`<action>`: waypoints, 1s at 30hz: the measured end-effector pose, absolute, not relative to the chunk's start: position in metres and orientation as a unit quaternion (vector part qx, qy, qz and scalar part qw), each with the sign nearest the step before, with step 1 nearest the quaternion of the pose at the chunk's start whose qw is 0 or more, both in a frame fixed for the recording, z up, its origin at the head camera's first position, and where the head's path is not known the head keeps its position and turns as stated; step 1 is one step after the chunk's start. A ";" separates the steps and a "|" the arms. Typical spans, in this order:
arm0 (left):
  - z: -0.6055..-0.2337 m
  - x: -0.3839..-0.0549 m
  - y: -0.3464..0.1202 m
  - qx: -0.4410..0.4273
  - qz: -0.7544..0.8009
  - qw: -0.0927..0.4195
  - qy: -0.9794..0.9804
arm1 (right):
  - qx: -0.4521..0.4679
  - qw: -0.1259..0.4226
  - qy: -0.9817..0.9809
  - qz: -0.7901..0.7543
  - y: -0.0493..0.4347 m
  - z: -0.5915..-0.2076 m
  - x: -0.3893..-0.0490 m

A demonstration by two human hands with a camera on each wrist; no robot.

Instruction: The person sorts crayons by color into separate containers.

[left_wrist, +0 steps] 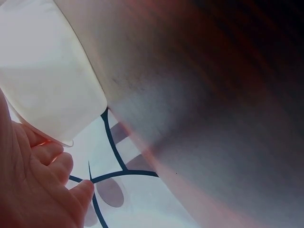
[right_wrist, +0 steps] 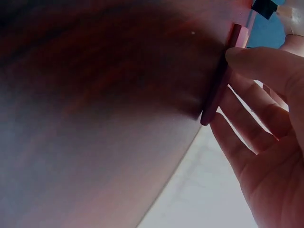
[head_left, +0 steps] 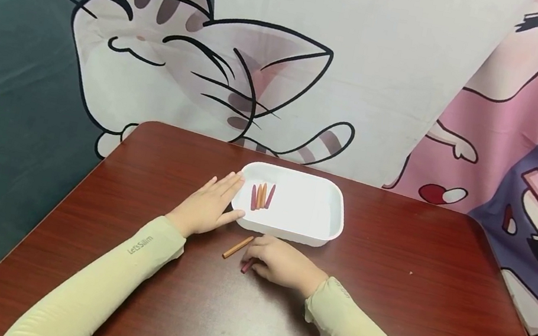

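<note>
My right hand pinches a dark red crayon between thumb and fingers, low over the table in front of the white tray. In the head view the fingers hide part of this crayon. An orange-brown crayon lies on the table just left of that hand. My left hand has its fingers extended and touches the tray's left rim, thumb at the near left corner. Inside the tray, toward its left side, several dark red and orange crayons lie roughly side by side.
The brown wooden table extends around the tray, its far edge close behind it. A cloth backdrop with cartoon figures hangs beyond that edge. A tiny pale speck lies on the table at the right.
</note>
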State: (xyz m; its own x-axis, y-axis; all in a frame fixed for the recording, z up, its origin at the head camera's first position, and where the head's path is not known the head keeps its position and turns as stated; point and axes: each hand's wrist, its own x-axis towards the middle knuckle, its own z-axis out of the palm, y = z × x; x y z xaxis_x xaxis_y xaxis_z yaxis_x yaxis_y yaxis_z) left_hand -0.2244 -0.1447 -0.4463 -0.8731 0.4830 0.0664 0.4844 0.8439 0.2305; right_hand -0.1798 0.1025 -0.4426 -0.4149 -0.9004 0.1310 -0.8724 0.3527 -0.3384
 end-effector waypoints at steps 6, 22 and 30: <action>-0.445 -0.224 -0.144 -0.250 -0.121 0.002 -0.960 | -0.546 0.029 0.821 -0.165 0.101 -0.444 -0.181; -0.445 -0.224 -0.144 -0.250 -0.123 0.005 -0.960 | -0.402 0.099 0.822 -0.391 0.110 -0.445 -0.181; -0.446 -0.224 -0.144 -0.253 -0.126 0.009 -0.959 | -0.273 0.176 0.747 -0.580 0.113 -0.430 -0.176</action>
State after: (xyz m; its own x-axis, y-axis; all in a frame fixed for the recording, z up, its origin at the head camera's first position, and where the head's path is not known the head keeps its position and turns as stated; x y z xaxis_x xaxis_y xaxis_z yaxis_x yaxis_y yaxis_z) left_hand -0.2237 -0.1441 -0.4463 -0.8719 0.4829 0.0809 0.4874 0.8403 0.2374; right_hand -0.1756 0.1132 -0.4300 -0.7882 -0.6131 0.0539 -0.2034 0.1768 -0.9630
